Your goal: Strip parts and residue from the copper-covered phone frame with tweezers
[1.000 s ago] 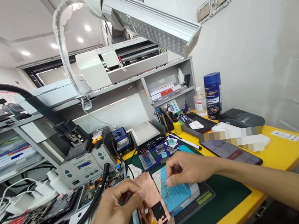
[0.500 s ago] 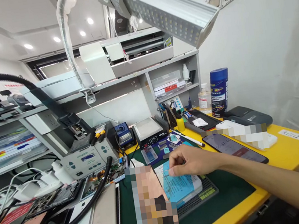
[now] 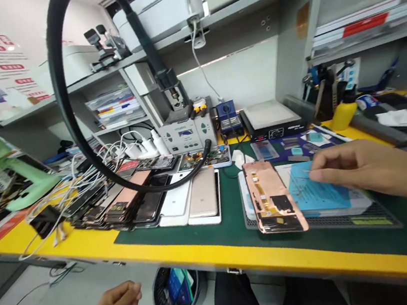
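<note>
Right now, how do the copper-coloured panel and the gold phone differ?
The copper-coloured panel shows an exposed ribbon cable and a black square; the gold phone shows a smooth back. The panel lies left of the blue card, near the right hand; the phone lies on a white device, farther from that hand. Both lie untouched.
</note>
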### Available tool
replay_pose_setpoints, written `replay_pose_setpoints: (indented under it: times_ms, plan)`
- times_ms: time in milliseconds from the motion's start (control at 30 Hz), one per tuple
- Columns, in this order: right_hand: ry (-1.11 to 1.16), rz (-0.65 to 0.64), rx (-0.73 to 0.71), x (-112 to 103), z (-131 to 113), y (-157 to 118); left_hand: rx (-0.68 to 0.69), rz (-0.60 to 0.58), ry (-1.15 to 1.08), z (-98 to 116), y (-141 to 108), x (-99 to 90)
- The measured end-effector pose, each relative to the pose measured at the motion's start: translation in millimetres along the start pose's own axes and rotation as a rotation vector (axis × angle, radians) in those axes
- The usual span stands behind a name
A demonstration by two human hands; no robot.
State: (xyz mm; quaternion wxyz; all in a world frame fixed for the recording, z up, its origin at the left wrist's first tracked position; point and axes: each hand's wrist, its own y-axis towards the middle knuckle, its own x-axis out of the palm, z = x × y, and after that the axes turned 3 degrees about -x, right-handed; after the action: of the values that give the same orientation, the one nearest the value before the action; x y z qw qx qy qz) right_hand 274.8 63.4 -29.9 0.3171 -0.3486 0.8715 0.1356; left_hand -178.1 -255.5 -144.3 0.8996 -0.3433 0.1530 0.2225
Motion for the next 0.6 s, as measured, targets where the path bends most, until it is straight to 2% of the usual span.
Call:
replay_pose_setpoints:
  times_ms: [100,233,333,433,600]
  plan:
    - [-0.028,0.031,0.027,0,4,0,-0.073,0.078,0.032,-29,24,-2.1]
    - [-0.005,-0.025,0.002,-5,17,4,-0.212,0.212,0.119,-54,60,1.5]
    - [0.014,-0.008,0.003,-7,22,6,-0.270,0.247,0.155,-60,78,4.7]
    - [0.041,-0.005,-0.002,-5,20,5,-0.294,0.269,0.188,-62,86,5.1]
    - [0.060,0.016,-0.013,-2,12,4,-0.305,0.282,0.281,-58,77,6.0]
